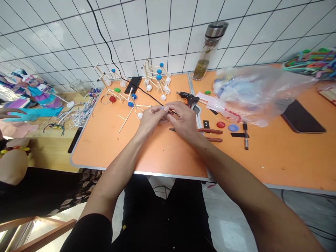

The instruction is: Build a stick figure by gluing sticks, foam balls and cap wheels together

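My left hand (151, 120) and my right hand (185, 120) meet over the orange table (162, 154), fingertips pressed together. A bit of blue shows at the left fingertips, but what they pinch is mostly hidden. A thin dark rod (174, 112) sticks out between the fingers of my right hand, its kind unclear. Beside my left hand lies a wooden-stick frame (132, 105) with blue and white bottle caps. Red-handled pliers (214, 130) lie partly under my right wrist. A black glue gun (188, 98) rests just beyond my right hand.
Stick-and-cap models (158, 77) stand near the tiled wall, a phone (133, 85) and black cable among them. To the right are a glass bottle (207, 52), a plastic bag (252, 92), a larger phone (303, 117) and loose caps (233, 127). Another person's hand (12, 112) is at far left.
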`<state>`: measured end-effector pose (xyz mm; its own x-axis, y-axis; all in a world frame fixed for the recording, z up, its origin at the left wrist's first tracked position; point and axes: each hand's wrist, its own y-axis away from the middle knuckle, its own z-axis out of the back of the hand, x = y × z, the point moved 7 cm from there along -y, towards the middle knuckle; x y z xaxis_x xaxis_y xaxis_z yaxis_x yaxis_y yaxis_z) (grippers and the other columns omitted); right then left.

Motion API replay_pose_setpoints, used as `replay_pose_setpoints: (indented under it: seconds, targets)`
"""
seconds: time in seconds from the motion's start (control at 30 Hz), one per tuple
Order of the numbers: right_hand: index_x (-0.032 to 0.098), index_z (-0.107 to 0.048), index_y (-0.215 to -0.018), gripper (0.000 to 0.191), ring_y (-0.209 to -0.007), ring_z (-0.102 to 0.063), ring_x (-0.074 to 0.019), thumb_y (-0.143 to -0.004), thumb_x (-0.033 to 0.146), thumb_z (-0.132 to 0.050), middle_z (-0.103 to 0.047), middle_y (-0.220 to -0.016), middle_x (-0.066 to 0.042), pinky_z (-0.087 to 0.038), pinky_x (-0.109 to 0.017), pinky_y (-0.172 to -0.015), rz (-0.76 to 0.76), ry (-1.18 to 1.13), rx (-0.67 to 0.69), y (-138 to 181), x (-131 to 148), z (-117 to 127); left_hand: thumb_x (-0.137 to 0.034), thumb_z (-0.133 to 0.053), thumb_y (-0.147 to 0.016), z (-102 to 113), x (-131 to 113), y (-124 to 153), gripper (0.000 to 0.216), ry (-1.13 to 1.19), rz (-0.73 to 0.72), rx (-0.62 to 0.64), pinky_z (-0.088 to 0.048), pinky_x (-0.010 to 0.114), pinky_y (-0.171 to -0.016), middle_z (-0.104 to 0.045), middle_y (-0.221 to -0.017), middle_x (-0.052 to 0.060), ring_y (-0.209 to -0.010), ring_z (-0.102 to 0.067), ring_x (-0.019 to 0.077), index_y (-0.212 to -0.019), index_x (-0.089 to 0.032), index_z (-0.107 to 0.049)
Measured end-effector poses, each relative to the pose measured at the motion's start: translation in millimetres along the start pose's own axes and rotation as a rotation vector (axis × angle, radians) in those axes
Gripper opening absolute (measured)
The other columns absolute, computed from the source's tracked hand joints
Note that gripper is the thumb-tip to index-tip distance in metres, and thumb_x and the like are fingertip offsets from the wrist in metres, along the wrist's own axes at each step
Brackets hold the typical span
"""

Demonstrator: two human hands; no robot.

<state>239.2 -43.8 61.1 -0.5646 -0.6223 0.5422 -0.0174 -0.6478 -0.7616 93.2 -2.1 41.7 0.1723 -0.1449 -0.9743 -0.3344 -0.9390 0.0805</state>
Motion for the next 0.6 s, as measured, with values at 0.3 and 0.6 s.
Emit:
replay_pose_setpoints:
  seconds: [0.3,0.6]
  targets:
    - [0.028,-0.083,-0.114,0.016,-0.111,-0.084,-0.0312,-0.104,0.024,-0.07,-0.09,-0.119,-0.008,-0.065,-0.049,-0.101,-0.02,0.023,0.019,1.4,-4.3,-1.0,-0.053,-0.099,-0.094,0.3,0.3,0.3,0.038,-0.048,-0.041,-0.052,-0.064,0.024,-0.079,-0.089,-0.093,0.005,-0.081,-0.081,0.0161,-0.091,-0.018,-0.085]
    - [0.029,-0.084,-0.118,0.016,-0.11,-0.083,-0.03,-0.106,0.03,-0.075,-0.09,-0.121,-0.007,-0.066,-0.049,-0.101,-0.05,-0.026,0.011,0.4,-3.9,1.4,-0.059,-0.098,-0.093,-0.1,-3.2,2.2,0.042,-0.051,-0.086,-0.014,-0.067,0.024,-0.082,-0.092,-0.103,0.008,-0.089,-0.085,0.0175,-0.1,-0.02,-0.085]
